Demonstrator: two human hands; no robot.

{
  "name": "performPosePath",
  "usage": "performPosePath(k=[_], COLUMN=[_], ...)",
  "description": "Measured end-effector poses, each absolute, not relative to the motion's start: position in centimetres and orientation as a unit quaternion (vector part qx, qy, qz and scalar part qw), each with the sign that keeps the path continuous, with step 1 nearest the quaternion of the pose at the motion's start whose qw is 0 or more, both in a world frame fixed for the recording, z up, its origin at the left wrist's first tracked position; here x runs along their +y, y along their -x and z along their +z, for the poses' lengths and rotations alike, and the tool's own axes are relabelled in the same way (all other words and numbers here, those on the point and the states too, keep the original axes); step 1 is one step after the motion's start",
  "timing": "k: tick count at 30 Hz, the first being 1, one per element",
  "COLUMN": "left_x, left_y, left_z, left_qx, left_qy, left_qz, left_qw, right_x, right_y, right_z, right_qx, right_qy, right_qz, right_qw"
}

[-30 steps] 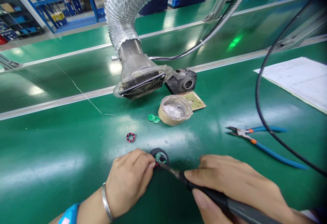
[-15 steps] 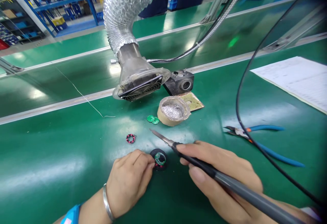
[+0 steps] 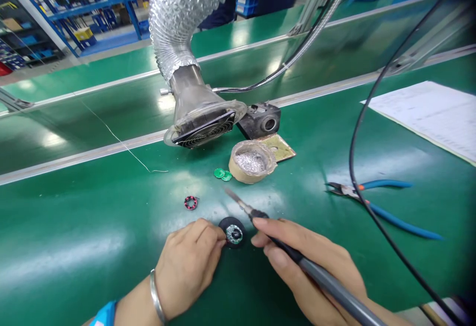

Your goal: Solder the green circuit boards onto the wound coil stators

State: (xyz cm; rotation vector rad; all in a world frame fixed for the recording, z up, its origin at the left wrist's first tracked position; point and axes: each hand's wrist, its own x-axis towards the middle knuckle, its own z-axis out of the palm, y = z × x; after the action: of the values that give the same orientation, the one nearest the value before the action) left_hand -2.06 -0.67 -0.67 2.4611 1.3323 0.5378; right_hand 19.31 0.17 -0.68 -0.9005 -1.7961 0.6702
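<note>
My left hand (image 3: 191, 261) is closed, its fingertips pinching the left edge of a round black part (image 3: 226, 224) that lies on the green table. A small circuit board (image 3: 234, 235) with a dark centre sits on that part. In my right hand (image 3: 308, 266) is a soldering iron (image 3: 327, 281), held like a pen. Its metal tip points up and left, above and apart from the board. Left of the iron tip lies a small red and black ring coil (image 3: 191, 203). Two green discs (image 3: 222, 174) rest beside a round tan container (image 3: 252, 162) of silvery bits.
A fume extractor hood (image 3: 204, 117) hangs over the table, near a black iron holder (image 3: 262, 120) and a sponge tray (image 3: 278, 147). Blue-handled cutters (image 3: 386, 207), a black cable (image 3: 353, 142) and paper sheets (image 3: 427, 117) are at the right. A thin wire (image 3: 122, 142) is at the left.
My right hand and the iron have moved slightly left, the tip now a little further right and blurred. The board looks paler and slightly turned. The black cable has shifted; my left hand has hardly moved.
</note>
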Motion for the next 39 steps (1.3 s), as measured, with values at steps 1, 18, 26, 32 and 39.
performPosePath(k=[1, 18, 26, 32, 39], left_x=[-0.6, 7.2, 9.2, 1.0, -0.4], left_y=[2.1, 10.3, 12.4, 6.5, 5.7], left_z=[-0.5, 3.2, 1.6, 2.5, 1.5], left_qx=[0.461, 0.617, 0.588, 0.404, 0.378], left_qy=[-0.853, -0.770, -0.795, -0.881, -0.897], left_qz=[0.191, 0.158, 0.139, 0.233, 0.226], left_qw=[0.154, 0.018, 0.063, 0.081, 0.043], right_x=[0.3, 2.6, 1.5, 0.4, 0.5], right_y=[-19.0, -18.2, -20.2, -21.9, -20.6], right_z=[-1.0, -2.9, -0.9, -0.1, 0.5], right_qx=[-0.739, -0.781, -0.737, -0.698, -0.701], right_qy=[0.372, 0.331, 0.382, 0.361, 0.328], right_qz=[0.267, 0.267, 0.202, 0.277, 0.327], right_qw=[0.494, 0.457, 0.521, 0.553, 0.543])
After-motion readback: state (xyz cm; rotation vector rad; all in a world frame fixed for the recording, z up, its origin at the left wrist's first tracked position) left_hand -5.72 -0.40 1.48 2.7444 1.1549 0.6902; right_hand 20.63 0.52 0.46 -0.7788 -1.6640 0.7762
